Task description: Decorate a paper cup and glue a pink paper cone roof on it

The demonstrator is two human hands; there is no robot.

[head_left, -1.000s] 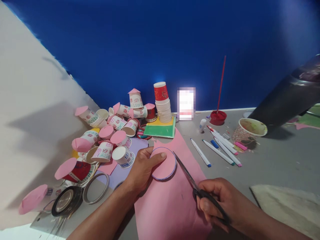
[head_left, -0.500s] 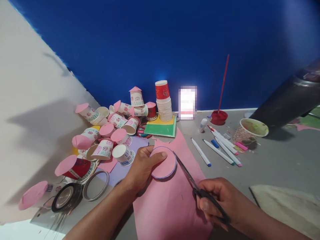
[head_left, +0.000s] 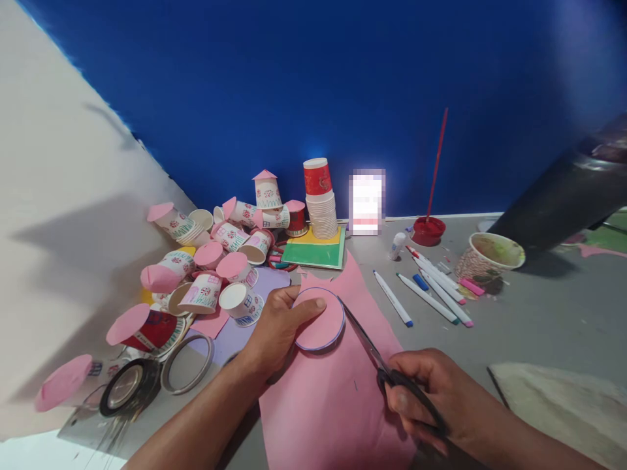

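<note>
My left hand [head_left: 284, 323] pinches a round pink paper disc [head_left: 318, 329] with a blue-purple outline, thumb on top and the other fingers mostly hidden. In my right hand [head_left: 426, 385] is a pair of scissors [head_left: 365, 339] with black handles. Its blade tips touch or lie close to the disc's upper right edge; I cannot tell whether they are cutting. Beneath both hands spreads a long pink paper sheet [head_left: 337, 405] with a jagged far edge. Left of my left hand stands a white paper cup [head_left: 240, 303] with a drawn blue window, on purple paper.
Several decorated cups with pink paper roofs [head_left: 203, 292] crowd the left. A cup stack [head_left: 322, 202] stands on a green and yellow pad [head_left: 313, 251]. Tape rolls [head_left: 189, 365], markers [head_left: 426, 298], a glue stick [head_left: 398, 246], a patterned cup [head_left: 490, 258] and a cloth [head_left: 563, 405] surround the work.
Almost nothing differs. The whole view has shifted very slightly, and both hands keep the same grip on the disc and scissors.
</note>
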